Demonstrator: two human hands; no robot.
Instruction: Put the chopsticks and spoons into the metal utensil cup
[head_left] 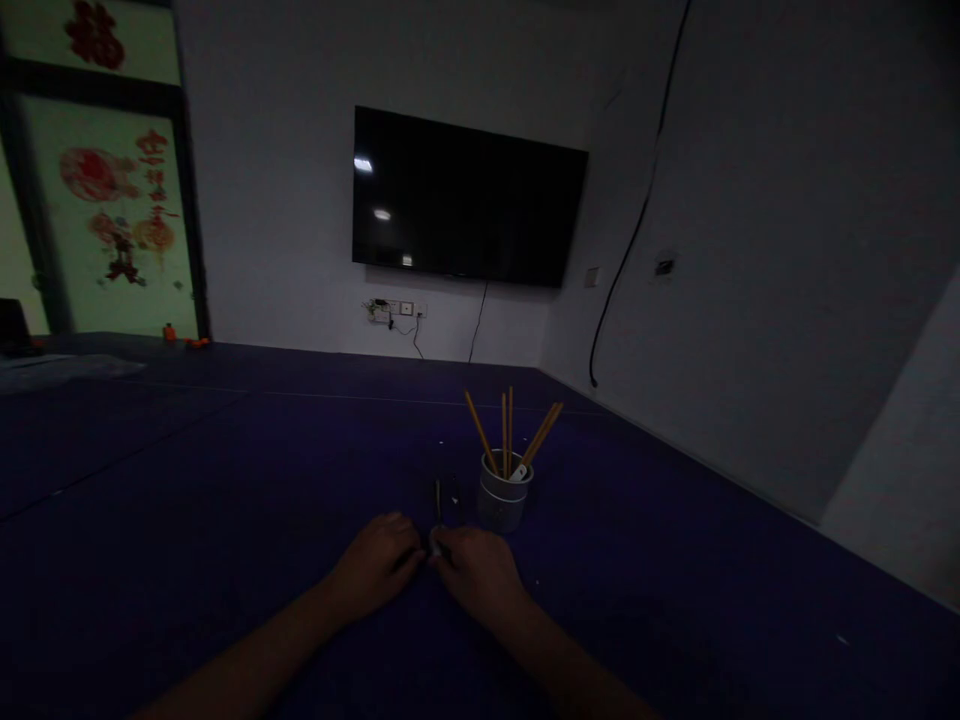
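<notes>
Both hands meet low in the middle of the dim head view, over the dark blue surface. A slim metal utensil that looks like a spoon (438, 503) lies with its narrow end pointing away from me. My right hand (480, 568) pinches its near, rounded end between thumb and fingers. Just left of it, my left hand (380, 562) is closed with curled fingers; darkness hides what they hold, if anything. A small dark slender item (454, 490) lies beyond my right hand. Close by stands a grey cup (502, 505) holding several wooden chopsticks (541, 435) and a white-ended piece (519, 472).
The blue surface (225, 500) reaches to the walls. A television (465, 200) hangs at the back, above wall sockets (406, 309). A black cable (628, 250) runs down the right wall. Clear plastic (67, 372) and small orange items (169, 332) lie at the far left.
</notes>
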